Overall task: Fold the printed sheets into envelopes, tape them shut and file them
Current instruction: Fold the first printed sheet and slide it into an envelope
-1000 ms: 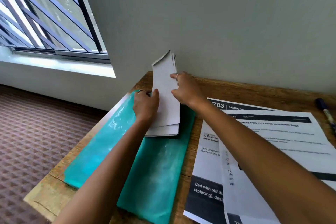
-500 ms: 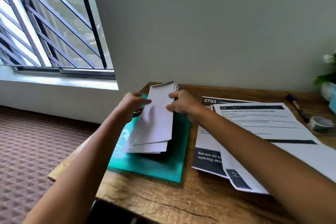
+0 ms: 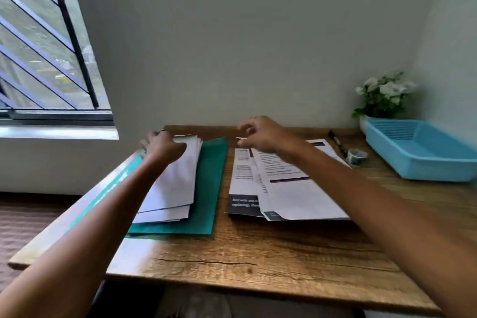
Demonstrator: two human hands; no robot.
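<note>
A wooden desk (image 3: 258,261) stands against a pale wall (image 3: 245,33). At its far right corner, a potted plant with white flowers (image 3: 382,95) sits behind a light blue plastic tray (image 3: 418,162). A barred window (image 3: 38,46) is at left.

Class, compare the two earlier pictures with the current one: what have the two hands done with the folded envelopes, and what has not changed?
The right hand has let go of the envelope stack and moved right, above the printed sheets. The stack, earlier lifted, now lies flat on the green folder, with the left hand resting on it. The sheets, marker and tape roll stayed put.
</note>
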